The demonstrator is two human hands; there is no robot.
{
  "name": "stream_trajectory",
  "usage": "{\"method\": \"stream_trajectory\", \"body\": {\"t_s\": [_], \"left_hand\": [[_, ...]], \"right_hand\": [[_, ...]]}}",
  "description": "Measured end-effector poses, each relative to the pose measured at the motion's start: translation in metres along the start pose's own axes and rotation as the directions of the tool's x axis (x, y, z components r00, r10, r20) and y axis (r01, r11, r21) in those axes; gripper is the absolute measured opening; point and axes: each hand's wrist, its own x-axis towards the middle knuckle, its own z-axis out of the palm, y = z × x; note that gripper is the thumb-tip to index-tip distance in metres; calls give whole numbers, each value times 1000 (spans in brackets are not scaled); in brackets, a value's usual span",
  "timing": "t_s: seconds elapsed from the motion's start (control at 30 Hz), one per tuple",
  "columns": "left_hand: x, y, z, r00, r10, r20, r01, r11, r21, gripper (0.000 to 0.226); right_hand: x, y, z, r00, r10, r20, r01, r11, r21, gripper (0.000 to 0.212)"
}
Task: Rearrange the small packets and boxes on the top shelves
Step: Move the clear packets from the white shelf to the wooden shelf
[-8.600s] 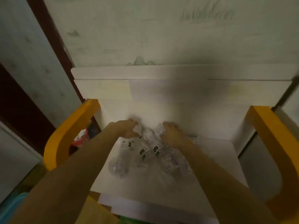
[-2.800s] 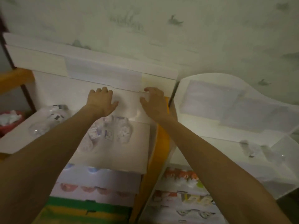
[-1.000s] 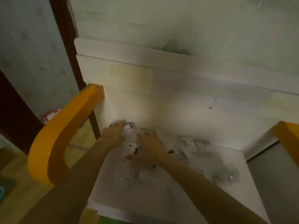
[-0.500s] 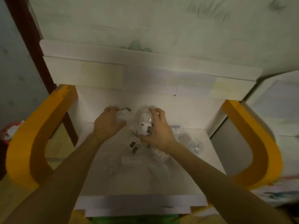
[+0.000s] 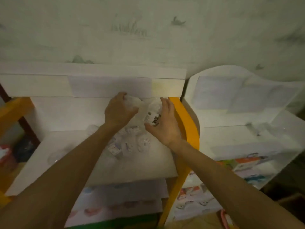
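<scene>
Since half a second ago my view has swung right, so the top shelf [image 5: 148, 164] now sits left of centre and the neighbouring white unit [image 5: 247, 139] fills the right side. Both hands have also travelled to the shelf's back right corner, close to the orange side rail [image 5: 186, 123].

My left hand [image 5: 118, 111] is raised against the back panel, fingers curled around a clear plastic packet [image 5: 133, 103] lifted off the shelf. My right hand [image 5: 165, 124] curls its fingers and thumb around a second clear packet with a dark printed label [image 5: 152, 116], held just beside the rail. Both forearms reach forward and up, the wrists roughly level, the 2 hands near each other but apart.

Below them a loose heap of small packets [image 5: 125, 142] lies on the shelf surface, and 1 faint clear item [image 5: 56, 156] rests well apart toward the left front; it is too blurred to identify.

I judge I am shifting these 2 packets into the right rear corner, with the heap still to be sorted.
</scene>
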Motion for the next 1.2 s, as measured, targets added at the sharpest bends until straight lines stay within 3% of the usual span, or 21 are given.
{"method": "stream_trajectory", "body": {"t_s": [0.2, 0.33, 0.43, 0.53, 0.8, 0.9, 1.07, 1.2], "left_hand": [[-35, 103, 46, 993, 15, -117, -22, 998, -54, 82], [-52, 162, 78, 996, 86, -35, -88, 995, -55, 91], [-61, 198, 99, 974, 228, 3, -228, 974, 1, 85], [-75, 231, 124, 910, 407, 77, -411, 910, 45, 72], [-86, 309, 219, 750, 558, 357, -606, 794, 32, 65], [-81, 319, 254, 634, 656, 410, -726, 687, 24, 62], [-55, 318, 304, 535, 630, 563, -748, 663, -32, 66], [-22, 311, 341, 449, 534, 716, -704, 705, -84, 69]], "right_hand": [[-35, 45, -107, 997, -56, -61, 50, 994, -99, 110], [-73, 86, -165, 995, 14, -104, -28, 990, -136, 109], [-93, 119, -202, 991, 53, -122, -77, 977, -199, 106], [-108, 151, -238, 977, 137, -163, -173, 957, -234, 106], [-133, 236, -295, 880, 359, -311, -441, 861, -255, 109], [-130, 273, -303, 871, 400, -284, -479, 820, -314, 112], [-103, 328, -308, 844, 486, -226, -535, 742, -404, 113], [-92, 358, -300, 806, 541, -240, -590, 702, -399, 106]]}}
